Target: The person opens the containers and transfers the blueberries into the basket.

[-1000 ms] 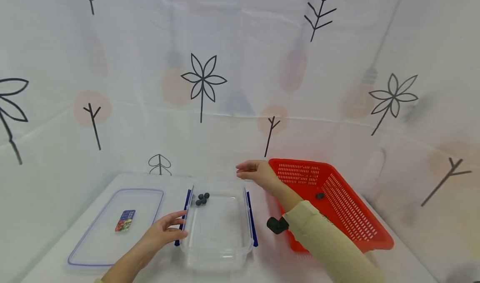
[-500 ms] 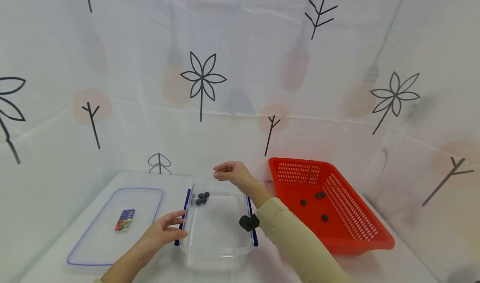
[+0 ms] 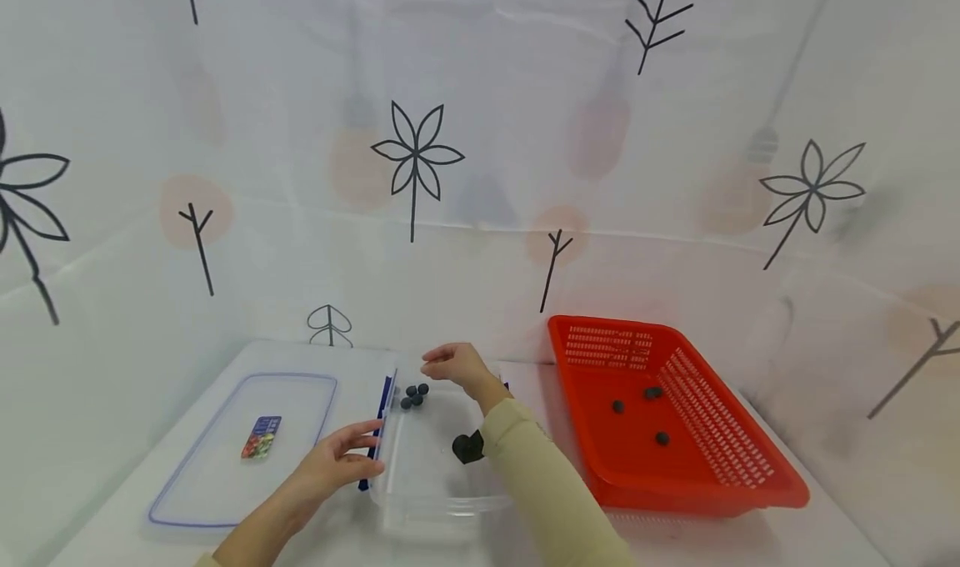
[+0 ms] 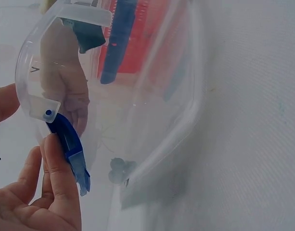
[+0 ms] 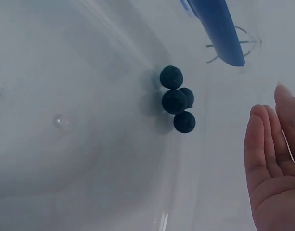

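Note:
A clear plastic food container (image 3: 442, 504) stands in the middle of the table. Several dark round berries, like blueberries (image 5: 174, 101), cluster in its far left corner. My left hand (image 3: 333, 463) touches the container's left side with thumb and fingers extended, fingertips at the blue latch (image 4: 72, 149) in the left wrist view. Over the container's far end is my right hand (image 3: 457, 367). In the right wrist view its fingers lie straight and close together, the thumb near them; I cannot tell whether a berry is hidden between the tips.
On the right stands a red perforated basket (image 3: 675, 500) with several more dark berries (image 3: 618, 406) on its floor. A clear lid with a blue rim (image 3: 243, 525) and a colourful label (image 3: 261, 438) lies at the left. A patterned curtain (image 3: 480, 283) backs the table.
My right hand has moved left from beside the red basket to over the container and has come lower. The left hand keeps its place at the container's side.

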A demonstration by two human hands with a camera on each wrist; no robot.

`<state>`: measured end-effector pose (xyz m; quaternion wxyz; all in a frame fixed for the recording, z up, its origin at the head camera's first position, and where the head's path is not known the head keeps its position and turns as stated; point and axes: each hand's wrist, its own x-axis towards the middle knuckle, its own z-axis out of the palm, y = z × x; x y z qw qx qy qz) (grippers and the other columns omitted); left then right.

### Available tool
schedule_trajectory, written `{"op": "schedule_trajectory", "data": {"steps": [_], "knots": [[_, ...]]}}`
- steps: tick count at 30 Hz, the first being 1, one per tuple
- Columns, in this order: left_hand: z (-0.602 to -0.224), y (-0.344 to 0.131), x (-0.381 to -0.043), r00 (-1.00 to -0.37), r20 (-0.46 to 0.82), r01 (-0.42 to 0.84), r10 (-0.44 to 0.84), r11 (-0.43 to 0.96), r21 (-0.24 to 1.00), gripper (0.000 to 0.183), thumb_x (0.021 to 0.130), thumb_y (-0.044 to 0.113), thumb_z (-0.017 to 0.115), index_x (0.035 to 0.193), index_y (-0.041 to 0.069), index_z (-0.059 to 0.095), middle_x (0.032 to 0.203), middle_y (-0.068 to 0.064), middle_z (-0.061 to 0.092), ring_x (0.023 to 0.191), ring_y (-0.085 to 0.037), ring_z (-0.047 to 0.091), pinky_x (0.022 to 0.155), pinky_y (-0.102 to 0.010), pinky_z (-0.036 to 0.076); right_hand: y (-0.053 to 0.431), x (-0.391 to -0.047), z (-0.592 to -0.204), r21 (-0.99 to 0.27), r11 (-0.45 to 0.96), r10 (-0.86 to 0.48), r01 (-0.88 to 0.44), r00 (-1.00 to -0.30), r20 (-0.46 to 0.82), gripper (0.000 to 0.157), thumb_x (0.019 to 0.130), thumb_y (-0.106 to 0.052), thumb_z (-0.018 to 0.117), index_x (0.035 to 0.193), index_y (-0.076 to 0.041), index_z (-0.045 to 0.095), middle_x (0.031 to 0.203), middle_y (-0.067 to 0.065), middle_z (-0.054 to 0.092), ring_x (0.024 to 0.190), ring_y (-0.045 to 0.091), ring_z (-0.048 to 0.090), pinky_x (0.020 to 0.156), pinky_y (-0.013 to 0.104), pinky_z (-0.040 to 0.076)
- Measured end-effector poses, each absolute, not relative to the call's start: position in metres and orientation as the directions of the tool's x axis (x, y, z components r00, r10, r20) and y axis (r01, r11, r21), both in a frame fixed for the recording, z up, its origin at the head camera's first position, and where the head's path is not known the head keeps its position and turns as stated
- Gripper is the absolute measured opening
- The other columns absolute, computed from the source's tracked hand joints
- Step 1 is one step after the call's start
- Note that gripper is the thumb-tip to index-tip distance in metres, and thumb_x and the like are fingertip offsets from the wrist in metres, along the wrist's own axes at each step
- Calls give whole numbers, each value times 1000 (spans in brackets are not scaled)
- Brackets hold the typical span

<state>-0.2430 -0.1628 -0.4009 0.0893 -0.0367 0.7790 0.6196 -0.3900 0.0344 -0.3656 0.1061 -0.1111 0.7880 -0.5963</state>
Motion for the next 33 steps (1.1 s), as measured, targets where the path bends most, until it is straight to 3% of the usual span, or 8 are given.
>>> {"op": "schedule_trajectory", "data": {"steps": [9, 16, 24, 33], "knots": [[-401, -164, -244, -980, -188, -170, 62, 226, 959, 65, 77, 21, 77, 134, 9, 49, 122, -13, 54, 95, -22, 55, 87, -47, 45, 24, -399, -386, -926, 378, -297, -19, -949, -102, 25, 80, 1, 70, 105, 4, 66, 87, 6, 68, 78, 15, 63, 81, 33, 51], [-403, -167, -246, -981, -161, -138, 105, 204, 969, 66, 78, 20, 76, 136, 8, 46, 124, -15, 53, 95, -21, 55, 87, -48, 45, 18, -394, -389, -852, 512, -367, -103, -924, -108, 22, 77, 4, 71, 99, 3, 68, 82, 5, 66, 73, 13, 59, 74, 28, 50], [-401, -168, -244, -978, -176, -152, 109, 198, 968, 65, 79, 22, 76, 136, 9, 47, 124, -14, 53, 95, -22, 55, 89, -48, 44, 17, -391, -390, -796, 590, -355, -134, -929, -107, 25, 75, 7, 71, 99, 1, 69, 83, 6, 65, 75, 13, 56, 76, 30, 48], [-404, -168, -246, -980, -173, -151, 98, 204, 967, 66, 78, 20, 76, 136, 7, 46, 123, -14, 53, 94, -21, 55, 88, -48, 44, 20, -391, -395, -679, 716, -365, -161, -916, -168, 21, 72, 2, 75, 91, -4, 72, 76, 1, 58, 71, 13, 51, 65, 26, 44]]}}
